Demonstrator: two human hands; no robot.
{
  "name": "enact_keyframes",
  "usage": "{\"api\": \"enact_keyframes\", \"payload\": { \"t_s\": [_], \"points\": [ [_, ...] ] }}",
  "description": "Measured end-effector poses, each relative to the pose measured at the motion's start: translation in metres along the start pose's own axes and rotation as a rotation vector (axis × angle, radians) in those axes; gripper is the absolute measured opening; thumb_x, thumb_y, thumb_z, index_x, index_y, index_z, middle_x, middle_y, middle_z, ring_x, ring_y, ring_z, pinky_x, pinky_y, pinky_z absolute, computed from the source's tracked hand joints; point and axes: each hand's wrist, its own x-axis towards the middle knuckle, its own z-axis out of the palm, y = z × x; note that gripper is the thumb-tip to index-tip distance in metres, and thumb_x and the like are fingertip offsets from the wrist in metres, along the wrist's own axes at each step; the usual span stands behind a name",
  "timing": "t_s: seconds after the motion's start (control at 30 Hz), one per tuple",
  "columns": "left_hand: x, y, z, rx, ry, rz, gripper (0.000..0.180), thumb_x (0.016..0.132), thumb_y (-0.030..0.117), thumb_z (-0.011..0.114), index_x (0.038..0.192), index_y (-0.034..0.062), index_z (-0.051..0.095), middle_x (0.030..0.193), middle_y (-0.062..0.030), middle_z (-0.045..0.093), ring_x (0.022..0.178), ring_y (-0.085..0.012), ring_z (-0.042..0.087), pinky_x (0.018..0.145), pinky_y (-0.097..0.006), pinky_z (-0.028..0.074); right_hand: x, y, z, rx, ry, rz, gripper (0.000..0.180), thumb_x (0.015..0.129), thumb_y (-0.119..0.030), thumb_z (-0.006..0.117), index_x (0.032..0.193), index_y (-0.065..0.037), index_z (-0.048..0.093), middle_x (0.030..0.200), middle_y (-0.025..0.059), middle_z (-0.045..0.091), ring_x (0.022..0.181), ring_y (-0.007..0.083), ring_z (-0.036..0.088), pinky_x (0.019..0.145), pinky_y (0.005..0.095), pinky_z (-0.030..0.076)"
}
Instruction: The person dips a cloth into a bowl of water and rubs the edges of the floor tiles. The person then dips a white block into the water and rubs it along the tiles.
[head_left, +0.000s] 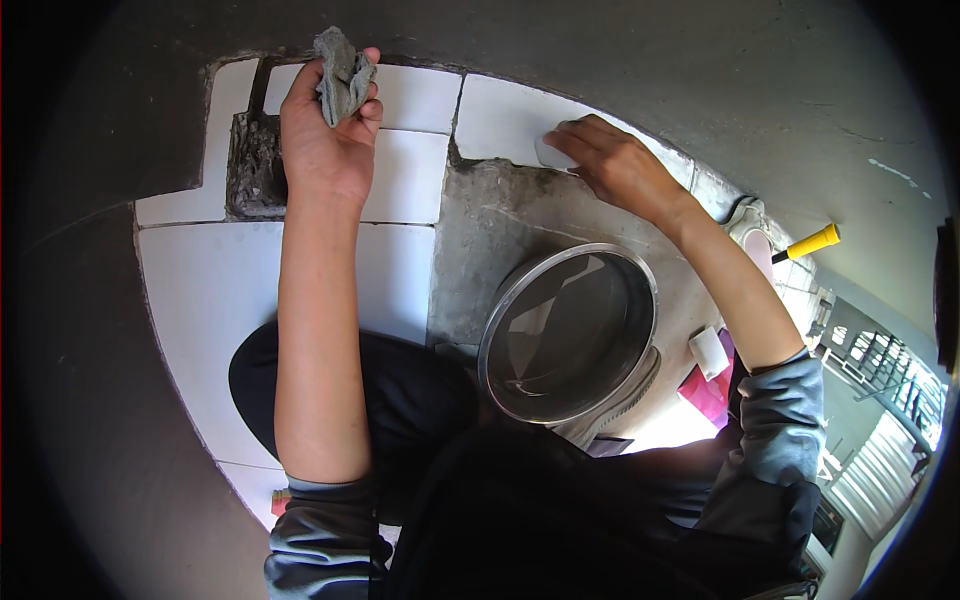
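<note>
My left hand [328, 150] is raised palm up over the white tiles, its fingers curled around a crumpled grey cloth [343, 80]. Lower down and to the right, my right hand [612, 165] pinches a flat, pale grey piece [553, 152] with a rounded edge. That piece rests against a white tile [500, 118] along the foot of the dark wall. What kind of piece it is I cannot make out, as the fingers cover part of it.
A round metal basin [493, 345] with liquid in it stands on bare grey cement [478, 225] before me. Left of my left wrist is a rough dark hole [257, 168] in the tiling. At the right lie a yellow-handled tool [812, 242], a white cylinder [709, 353] and a pink packet [707, 398].
</note>
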Motion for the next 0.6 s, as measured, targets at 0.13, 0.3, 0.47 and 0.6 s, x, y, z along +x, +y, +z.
{"api": "enact_keyframes", "payload": {
  "t_s": [0.13,0.3,0.47,0.6],
  "points": [
    [0.001,-0.001,0.000,0.052,0.018,-0.002,0.030,0.098,0.021,0.040,0.110,0.0002,0.058,0.106,-0.0160,0.066,0.069,-0.0166,0.053,0.059,-0.026,0.044,0.018,-0.010,0.013,-0.074,0.084,-0.120,0.050,0.074,0.003,0.061,0.123,-0.006,0.059,0.118,0.0124,0.062,0.112,0.0279,0.058,0.096,0.0351,0.050],
    [0.000,0.001,-0.002,0.054,0.053,0.008,0.030,0.098,0.020,0.040,0.110,0.0003,0.059,0.106,-0.0158,0.067,0.070,-0.0164,0.053,0.060,-0.025,0.043,0.007,-0.005,0.009,-0.025,0.055,-0.105,0.050,0.072,0.003,0.061,0.122,-0.005,0.059,0.119,0.0118,0.062,0.112,0.0273,0.058,0.097,0.0347,0.050],
    [0.000,-0.002,0.002,0.032,0.008,-0.001,0.020,0.097,0.017,0.043,0.105,0.0046,0.056,0.101,-0.0153,0.068,0.069,-0.0144,0.052,0.056,-0.025,0.042,-0.007,0.000,0.001,-0.032,0.024,-0.023,0.048,0.072,0.004,0.060,0.120,-0.005,0.059,0.117,0.0105,0.062,0.111,0.0264,0.058,0.095,0.0347,0.051],
    [0.003,-0.003,-0.004,0.071,0.023,-0.001,0.030,0.098,0.021,0.042,0.110,0.0000,0.059,0.107,-0.0162,0.067,0.070,-0.0163,0.053,0.059,-0.025,0.044,0.015,-0.014,0.011,-0.008,0.087,-0.078,0.048,0.072,0.004,0.060,0.119,-0.005,0.060,0.118,0.0104,0.062,0.111,0.0262,0.058,0.095,0.0345,0.051]
  ]
}}
